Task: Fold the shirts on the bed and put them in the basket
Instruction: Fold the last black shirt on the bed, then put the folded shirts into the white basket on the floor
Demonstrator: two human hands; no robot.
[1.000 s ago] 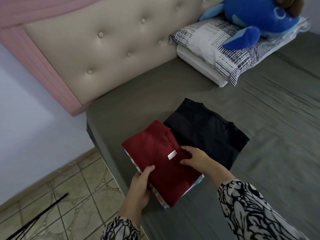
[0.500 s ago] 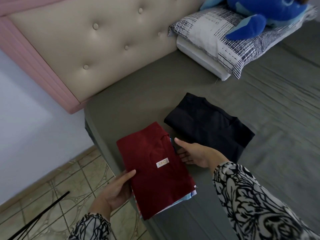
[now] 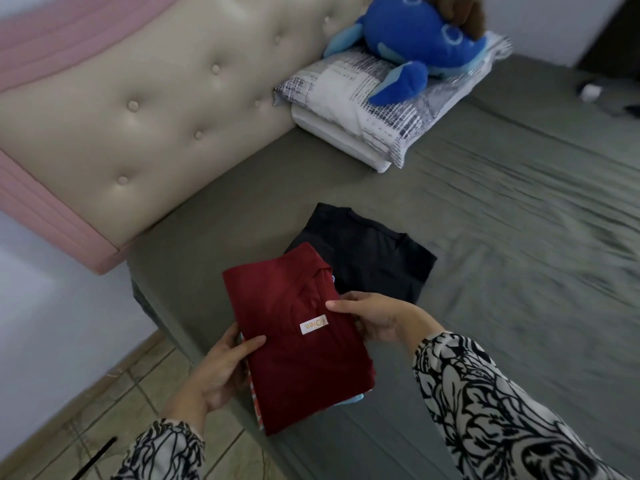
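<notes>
Both hands hold a small stack of folded shirts over the bed (image 3: 485,271) edge. The left hand (image 3: 221,372) grips the red shirt (image 3: 294,358) at 9 o'clock, thumb on top. The right hand (image 3: 377,317) pinches it at 3 o'clock. A folded black shirt (image 3: 374,258) lies at 1 o'clock, just behind.

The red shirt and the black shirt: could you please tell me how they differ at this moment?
The red shirt is gripped at its sides by the left hand and the right hand; the black shirt lies untouched on the bed. The red shirt tops a stack of other folded clothes and shows a white label; the black shirt lies alone, plain. Both are folded.
</notes>
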